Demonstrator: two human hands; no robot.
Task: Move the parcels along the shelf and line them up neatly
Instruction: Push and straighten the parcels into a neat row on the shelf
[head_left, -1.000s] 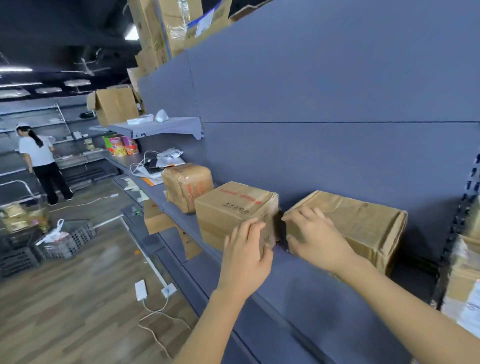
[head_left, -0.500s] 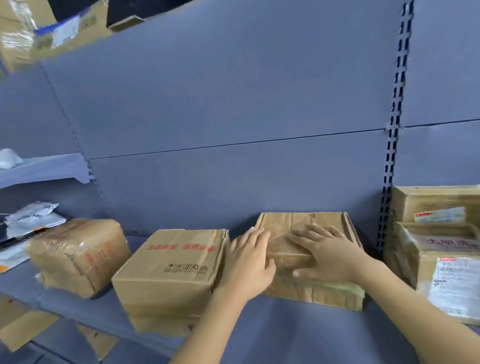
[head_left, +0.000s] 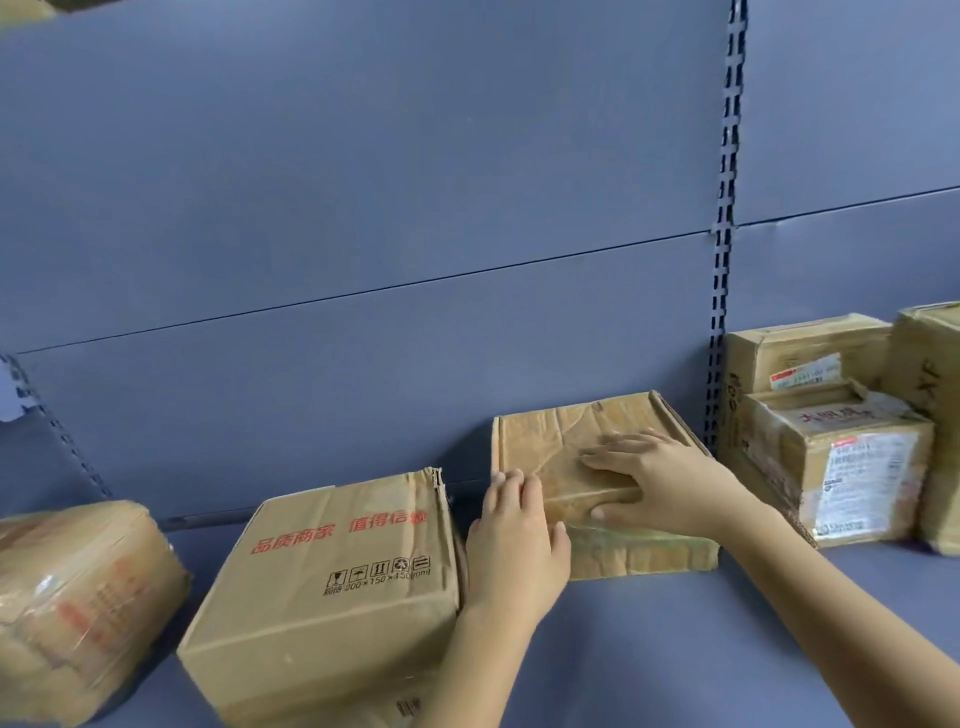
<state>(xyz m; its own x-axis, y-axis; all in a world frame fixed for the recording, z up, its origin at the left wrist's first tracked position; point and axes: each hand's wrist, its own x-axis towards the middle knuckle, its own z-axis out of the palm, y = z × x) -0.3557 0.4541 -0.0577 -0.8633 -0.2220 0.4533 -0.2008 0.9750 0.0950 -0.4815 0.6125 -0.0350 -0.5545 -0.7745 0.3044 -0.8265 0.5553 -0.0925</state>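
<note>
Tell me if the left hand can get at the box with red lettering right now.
Probably yes. The left hand rests at the left end of the flat parcel, right beside the red-lettered box. Nothing lies between them, and it seems to grip nothing.

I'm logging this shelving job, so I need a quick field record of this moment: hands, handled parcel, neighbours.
left hand: touches flat parcel's left end
right hand: pressed flat on its top
flat parcel: on shelf, apart from red-printed box
right side: labelled boxes, stacked
far left: tape-wrapped parcel
</note>
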